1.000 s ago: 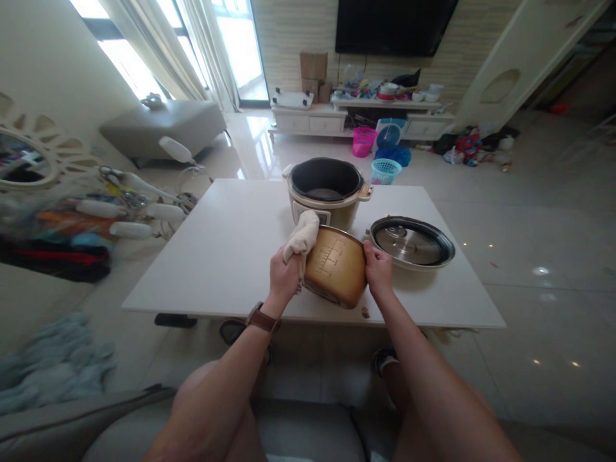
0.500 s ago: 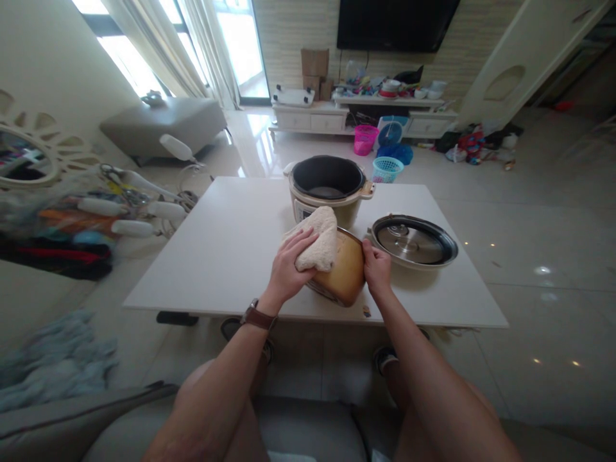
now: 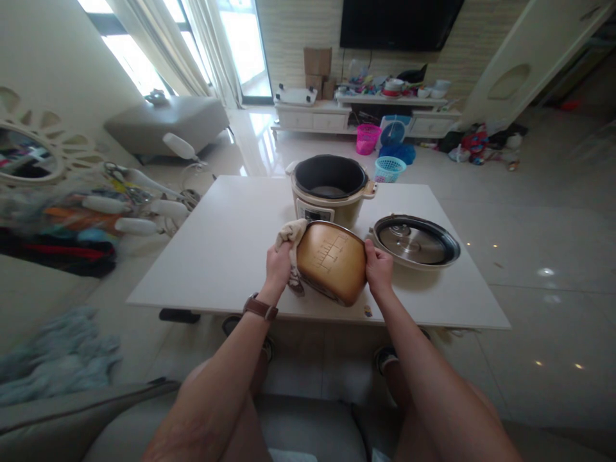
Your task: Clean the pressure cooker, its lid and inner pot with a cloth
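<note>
Cloth (image 3: 290, 232) back at pot (image 3: 332, 260) left side

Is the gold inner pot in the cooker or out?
Out. The inner pot is held tipped on its side between left hand and right hand, in front of the open cooker.

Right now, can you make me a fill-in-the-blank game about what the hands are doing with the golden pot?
1. The left hand presses a ____ against the golden pot.
2. The right hand grips the pot on its ____ side.
3. The round lid lies on the white ____, to the right of the open cooker.
Missing words: cloth; right; table.
</note>
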{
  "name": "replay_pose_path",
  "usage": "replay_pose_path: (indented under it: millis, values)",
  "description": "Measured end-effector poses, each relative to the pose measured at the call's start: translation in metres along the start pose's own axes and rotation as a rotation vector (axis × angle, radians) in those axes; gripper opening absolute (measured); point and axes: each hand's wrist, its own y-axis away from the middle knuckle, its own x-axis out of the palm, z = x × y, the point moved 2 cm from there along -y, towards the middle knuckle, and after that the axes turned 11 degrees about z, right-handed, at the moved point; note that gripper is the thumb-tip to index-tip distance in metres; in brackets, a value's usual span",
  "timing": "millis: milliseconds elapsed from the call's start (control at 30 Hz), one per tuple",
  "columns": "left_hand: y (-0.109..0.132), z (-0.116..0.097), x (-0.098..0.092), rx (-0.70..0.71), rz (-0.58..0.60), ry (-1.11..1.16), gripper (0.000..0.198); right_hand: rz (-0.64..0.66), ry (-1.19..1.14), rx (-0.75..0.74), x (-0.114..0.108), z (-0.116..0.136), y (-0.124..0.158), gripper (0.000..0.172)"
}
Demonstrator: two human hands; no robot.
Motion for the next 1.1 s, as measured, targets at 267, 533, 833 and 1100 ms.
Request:
replay_pose_path:
  millis: [267, 533, 833, 1100]
  values:
    - [0.011, -0.004, 0.003, 0.140, 0.005, -0.141, 0.028, 0.022, -0.026, 0.018, 0.000, 0.000, -0.002, 0.080]
    - [0.024, -0.020, 0.005, 0.672, 0.381, -0.503, 0.050, 0.030, -0.011, 0.018, 0.001, -0.003, 0.000, 0.076]
    - [0.014, -0.011, 0.007, 0.269, 0.087, -0.183, 0.032, 0.029, 0.014, 0.021, 0.002, -0.003, 0.000, 0.078]
    - [-0.005, 0.014, -0.002, -0.119, -0.131, 0.130, 0.034, 0.025, 0.042, 0.010, 0.002, -0.003, -0.001, 0.077]
